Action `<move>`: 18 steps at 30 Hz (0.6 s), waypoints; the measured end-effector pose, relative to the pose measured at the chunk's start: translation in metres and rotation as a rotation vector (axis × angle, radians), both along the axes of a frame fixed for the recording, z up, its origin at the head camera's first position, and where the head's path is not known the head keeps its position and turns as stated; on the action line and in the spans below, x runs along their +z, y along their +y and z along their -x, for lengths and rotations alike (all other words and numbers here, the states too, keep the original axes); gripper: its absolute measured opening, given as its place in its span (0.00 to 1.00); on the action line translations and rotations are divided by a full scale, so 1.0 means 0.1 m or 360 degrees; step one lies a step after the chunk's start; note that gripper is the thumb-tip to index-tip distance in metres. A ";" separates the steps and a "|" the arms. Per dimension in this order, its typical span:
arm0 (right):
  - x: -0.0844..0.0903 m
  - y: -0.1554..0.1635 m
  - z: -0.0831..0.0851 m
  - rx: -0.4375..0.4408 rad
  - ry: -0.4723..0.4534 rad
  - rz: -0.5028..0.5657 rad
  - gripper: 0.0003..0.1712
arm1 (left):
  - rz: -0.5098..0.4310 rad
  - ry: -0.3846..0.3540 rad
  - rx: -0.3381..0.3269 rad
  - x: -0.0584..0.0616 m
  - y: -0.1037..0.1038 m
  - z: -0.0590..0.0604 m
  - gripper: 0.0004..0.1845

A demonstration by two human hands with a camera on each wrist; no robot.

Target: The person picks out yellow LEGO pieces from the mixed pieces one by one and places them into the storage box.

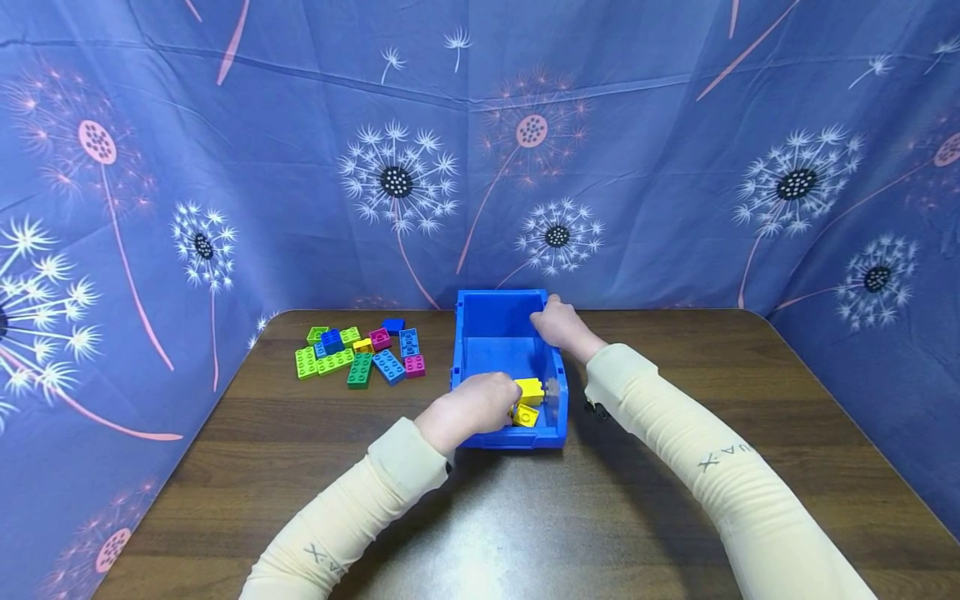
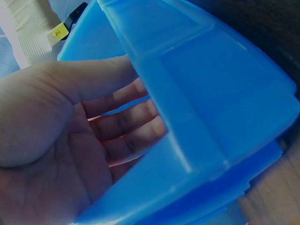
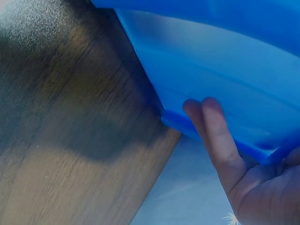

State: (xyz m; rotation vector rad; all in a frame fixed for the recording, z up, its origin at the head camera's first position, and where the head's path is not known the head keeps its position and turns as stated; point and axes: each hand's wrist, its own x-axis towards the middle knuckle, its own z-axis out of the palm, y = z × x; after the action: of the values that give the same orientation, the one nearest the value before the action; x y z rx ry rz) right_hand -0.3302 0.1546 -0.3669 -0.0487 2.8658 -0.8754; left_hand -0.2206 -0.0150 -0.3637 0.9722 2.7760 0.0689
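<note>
A blue plastic bin [image 1: 502,354] stands in the middle of the table, its low front facing me. My left hand [image 1: 480,404] grips the wall at its front left; in the left wrist view the thumb and curled fingers [image 2: 124,124] lie on either side of the blue wall. At the back right corner, my right hand [image 1: 562,325] holds the rim. Two of its fingers [image 3: 218,126] lie along the outer side wall in the right wrist view, its thumb hidden. Yellow toy bricks [image 1: 529,392] lie inside the bin near the front, partly covered by my left hand.
Several loose toy bricks [image 1: 360,371], green, blue, pink and yellow, lie on the wooden table [image 1: 300,467] left of the bin. A blue dandelion-print cloth [image 1: 645,208] hangs close behind the bin and along both sides of the table.
</note>
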 end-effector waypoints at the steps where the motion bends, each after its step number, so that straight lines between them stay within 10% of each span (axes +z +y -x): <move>1: 0.00 0.00 0.00 0.0002 -0.0001 0.0002 0.33 | -0.0006 0.0006 -0.0008 0.00 0.00 -0.01 0.20; 18: 0.00 0.00 0.00 -0.0021 -0.0056 0.0012 0.35 | -0.0165 0.0059 -0.0051 0.06 -0.04 -0.06 0.18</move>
State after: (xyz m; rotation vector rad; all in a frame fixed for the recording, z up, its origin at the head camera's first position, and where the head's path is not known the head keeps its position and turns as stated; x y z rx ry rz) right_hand -0.3303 0.1547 -0.3666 -0.0152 2.8334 -0.8806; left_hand -0.2148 -0.0186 -0.3578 1.0523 2.8139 0.1937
